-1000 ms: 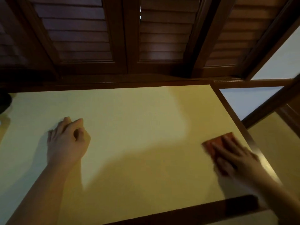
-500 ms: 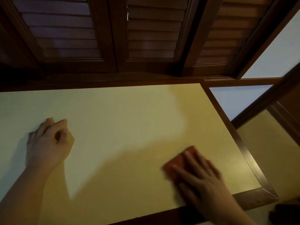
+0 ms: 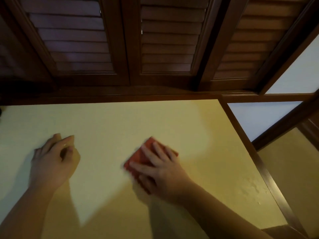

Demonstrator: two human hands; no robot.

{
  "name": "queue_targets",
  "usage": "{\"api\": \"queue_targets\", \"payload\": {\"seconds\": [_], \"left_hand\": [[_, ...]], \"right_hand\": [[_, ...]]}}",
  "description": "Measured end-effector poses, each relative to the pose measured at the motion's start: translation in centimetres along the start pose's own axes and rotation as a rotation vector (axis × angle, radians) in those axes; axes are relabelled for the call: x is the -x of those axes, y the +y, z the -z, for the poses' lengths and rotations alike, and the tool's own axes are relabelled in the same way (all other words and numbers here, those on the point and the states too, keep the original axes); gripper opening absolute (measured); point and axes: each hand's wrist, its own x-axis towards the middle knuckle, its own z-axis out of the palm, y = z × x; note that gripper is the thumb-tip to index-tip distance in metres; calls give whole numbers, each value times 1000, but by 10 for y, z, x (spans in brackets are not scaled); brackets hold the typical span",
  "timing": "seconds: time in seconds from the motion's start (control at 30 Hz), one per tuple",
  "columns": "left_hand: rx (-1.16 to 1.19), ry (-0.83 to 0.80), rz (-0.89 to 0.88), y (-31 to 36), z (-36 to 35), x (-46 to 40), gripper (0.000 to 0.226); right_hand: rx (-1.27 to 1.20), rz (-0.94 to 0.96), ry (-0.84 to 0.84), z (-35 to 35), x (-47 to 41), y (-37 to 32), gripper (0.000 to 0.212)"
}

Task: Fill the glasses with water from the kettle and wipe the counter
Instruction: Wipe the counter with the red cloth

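An orange-red cloth (image 3: 143,155) lies flat on the pale yellow counter (image 3: 120,121), near its middle. My right hand (image 3: 158,171) presses down on the cloth with fingers spread over it; the hand and cloth are blurred. My left hand (image 3: 53,161) rests on the counter at the left, fingers loosely curled, holding nothing. Small water drops (image 3: 251,187) glisten on the counter near its right edge. No kettle or glasses are in view.
Dark wooden louvred shutters (image 3: 165,40) rise along the back of the counter. A dark wooden trim (image 3: 255,157) borders the counter's right edge, with a drop beyond it to a lower surface (image 3: 296,169). A dark object's edge shows at the far left.
My right hand has slid the cloth from the counter's right edge leftward to the middle. My left hand has stayed resting on the counter.
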Motion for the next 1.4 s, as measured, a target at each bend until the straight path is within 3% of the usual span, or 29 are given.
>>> {"api": "queue_targets", "payload": {"seconds": [0.07,0.1,0.27,0.33,0.37,0.43,0.5,0.6,0.7,0.8,0.87,0.97,1.03,1.1,1.23,1.3,1.4], "left_hand": [[13,16,-14,-1,-3,0,53],[15,23,-18,-2,-4,0,52],[-31,19,37,1,-7,-2,49],[-29,25,64,3,-10,-3,48],[-23,40,66,4,-10,-3,48],[1,73,42,5,-10,0,47],[45,76,17,6,-8,2,49],[44,92,33,4,-9,1,50],[-3,69,47,-3,-9,-2,50],[-5,26,40,3,-1,2,49],[2,22,35,7,2,4,46],[3,8,23,7,3,4,47],[-4,-9,13,4,0,3,44],[6,-11,10,3,0,1,44],[119,48,-1,4,6,5,41],[182,79,-2,5,8,9,35],[269,100,26,4,11,11,32]], "right_hand": [[13,231,-11,-4,36,11,50],[7,245,6,-5,49,39,50],[176,-186,-9,32,52,200,70],[136,-458,-23,47,15,233,81],[67,-564,-13,53,-9,236,76],[-85,-697,28,58,-64,218,61],[-119,-664,47,54,-108,176,56],[-52,-370,25,29,-125,85,54],[-50,-39,-12,6,-66,9,51],[-24,191,16,-12,24,0,46],[14,124,71,-10,74,38,47],[-46,-318,67,8,116,109,56],[-124,-594,34,21,112,136,55],[-136,-686,63,25,77,142,57],[-108,-633,100,21,-51,70,56],[-54,-451,41,8,-88,2,56],[-49,-77,-8,-22,-69,-90,54]]}}
